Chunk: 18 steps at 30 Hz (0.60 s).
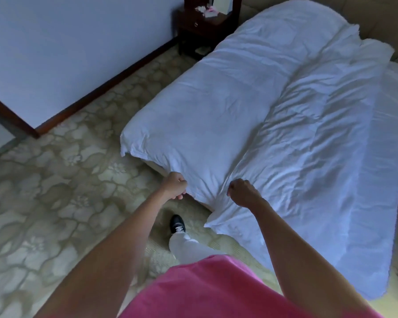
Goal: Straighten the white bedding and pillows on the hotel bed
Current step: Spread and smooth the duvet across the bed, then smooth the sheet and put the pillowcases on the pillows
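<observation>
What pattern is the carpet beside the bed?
The carpet has a large floral pattern in pale beige and olive, clearest in the head view.

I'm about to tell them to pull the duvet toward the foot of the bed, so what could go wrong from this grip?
1. Left hand and right hand grip the white duvet close together at its near edge, so a pull may drag only the middle and deepen the long fold.
2. The loose corner overhangs the bed and could slide to the patterned carpet.
3. The shoe stands right below the hanging edge and might step on it.
</observation>
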Available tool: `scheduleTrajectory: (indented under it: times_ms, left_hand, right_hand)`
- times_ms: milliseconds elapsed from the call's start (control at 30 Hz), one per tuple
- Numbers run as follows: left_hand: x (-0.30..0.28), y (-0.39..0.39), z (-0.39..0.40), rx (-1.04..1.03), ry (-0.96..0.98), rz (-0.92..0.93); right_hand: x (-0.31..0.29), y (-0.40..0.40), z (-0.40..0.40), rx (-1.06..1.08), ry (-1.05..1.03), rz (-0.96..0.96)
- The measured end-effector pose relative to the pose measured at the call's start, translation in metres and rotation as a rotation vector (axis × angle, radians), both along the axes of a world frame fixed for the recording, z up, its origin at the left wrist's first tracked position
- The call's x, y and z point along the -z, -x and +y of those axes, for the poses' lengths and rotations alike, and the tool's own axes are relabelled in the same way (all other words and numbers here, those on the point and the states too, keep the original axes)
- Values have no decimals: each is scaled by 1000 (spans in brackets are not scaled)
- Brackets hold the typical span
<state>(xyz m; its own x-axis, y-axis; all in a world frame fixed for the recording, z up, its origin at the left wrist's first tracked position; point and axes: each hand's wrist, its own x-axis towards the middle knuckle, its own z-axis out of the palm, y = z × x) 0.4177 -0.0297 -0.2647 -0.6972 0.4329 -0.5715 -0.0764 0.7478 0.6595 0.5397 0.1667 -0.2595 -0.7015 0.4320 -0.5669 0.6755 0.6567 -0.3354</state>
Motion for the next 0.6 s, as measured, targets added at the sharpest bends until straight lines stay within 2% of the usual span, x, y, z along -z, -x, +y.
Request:
scheduleTrajectory:
  times_ms: [167, 333, 600]
  left_hand:
    - [5, 87, -43, -59, 78, -24]
    - [4, 174, -69, -130, 124, -27]
    - [-18, 303, -97, -155, 63, 22]
  right_hand:
    - [23, 122, -30, -179, 4, -24]
    - [26, 219, -59, -168, 45, 1]
    - [16, 352, -76, -273, 51, 23]
